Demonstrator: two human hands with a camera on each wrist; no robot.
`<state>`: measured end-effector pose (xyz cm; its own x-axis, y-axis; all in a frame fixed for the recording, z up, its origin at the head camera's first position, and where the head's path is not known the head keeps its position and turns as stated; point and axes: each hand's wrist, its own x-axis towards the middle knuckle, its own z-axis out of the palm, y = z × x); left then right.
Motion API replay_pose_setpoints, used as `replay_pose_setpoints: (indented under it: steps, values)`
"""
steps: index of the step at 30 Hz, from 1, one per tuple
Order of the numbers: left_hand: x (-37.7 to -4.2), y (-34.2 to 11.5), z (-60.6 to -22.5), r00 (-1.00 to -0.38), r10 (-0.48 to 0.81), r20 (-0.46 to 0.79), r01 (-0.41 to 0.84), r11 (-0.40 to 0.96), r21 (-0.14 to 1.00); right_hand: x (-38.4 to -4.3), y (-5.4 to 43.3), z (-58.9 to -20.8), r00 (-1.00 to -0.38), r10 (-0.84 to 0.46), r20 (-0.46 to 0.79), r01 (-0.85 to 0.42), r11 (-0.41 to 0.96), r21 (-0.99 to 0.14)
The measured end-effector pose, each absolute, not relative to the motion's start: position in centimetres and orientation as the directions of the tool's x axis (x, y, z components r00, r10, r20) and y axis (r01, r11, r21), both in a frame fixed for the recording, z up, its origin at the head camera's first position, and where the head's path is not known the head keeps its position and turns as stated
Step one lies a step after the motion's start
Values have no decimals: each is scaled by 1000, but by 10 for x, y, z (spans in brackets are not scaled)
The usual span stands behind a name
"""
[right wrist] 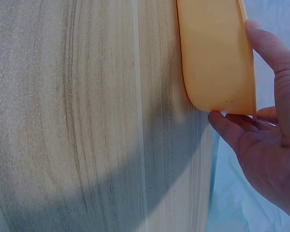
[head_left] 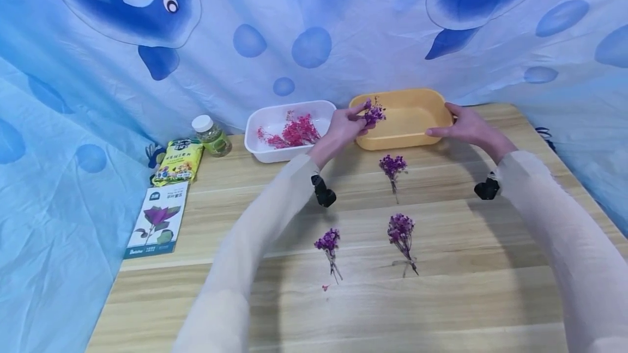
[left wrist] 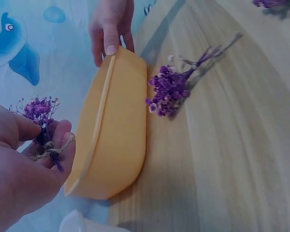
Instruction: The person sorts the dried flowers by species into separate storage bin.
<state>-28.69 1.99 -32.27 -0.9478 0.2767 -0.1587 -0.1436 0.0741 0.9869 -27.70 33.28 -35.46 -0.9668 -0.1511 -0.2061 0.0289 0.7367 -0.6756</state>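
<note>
My left hand (head_left: 342, 128) pinches a small bunch of purple dried flowers (head_left: 375, 112) over the near left corner of the yellow plastic basin (head_left: 399, 142). In the left wrist view, twine is tied round the stems of this bunch (left wrist: 40, 112). At the basin's right end, my right hand (head_left: 468, 126) grips the rim, its thumb on the near side. The right wrist view shows that hand (right wrist: 266, 140) with fingers against the basin's end wall (right wrist: 217, 63). Three more purple bunches lie on the table: one near the basin (head_left: 393, 168), one lower (head_left: 402, 233), one to the left (head_left: 328, 241).
Left of the yellow basin stands a white basin (head_left: 265, 154) with pink-red dried flowers (head_left: 296, 131) inside. Further left are a white-capped jar (head_left: 213, 138), a yellow packet (head_left: 179, 159) and a plant-printed card or packet (head_left: 158, 219). A blue dolphin-print curtain (head_left: 363, 31) hangs behind the table.
</note>
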Motion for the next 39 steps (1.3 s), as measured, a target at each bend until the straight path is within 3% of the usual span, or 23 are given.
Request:
replay_pose_setpoints:
  steps: [16, 26, 32, 39]
  values:
    - [-311, 61, -324, -929, 278, -243, -206, 156, 966, -275, 331, -351, -967, -129, -222, 56, 736, -675]
    - [-313, 74, -334, -946, 258, -196, -128, 259, 957, -274, 330, -352, -970, -138, -200, 36, 731, -681]
    - [-312, 72, -335, -949, 274, -157, -86, 255, 963, -274, 331, -354, -967, -143, -212, 47, 716, -696]
    - [-291, 60, -327, -964, 256, -73, 8, 303, 953, -274, 331, -353, -969, -137, -204, 45, 717, -696]
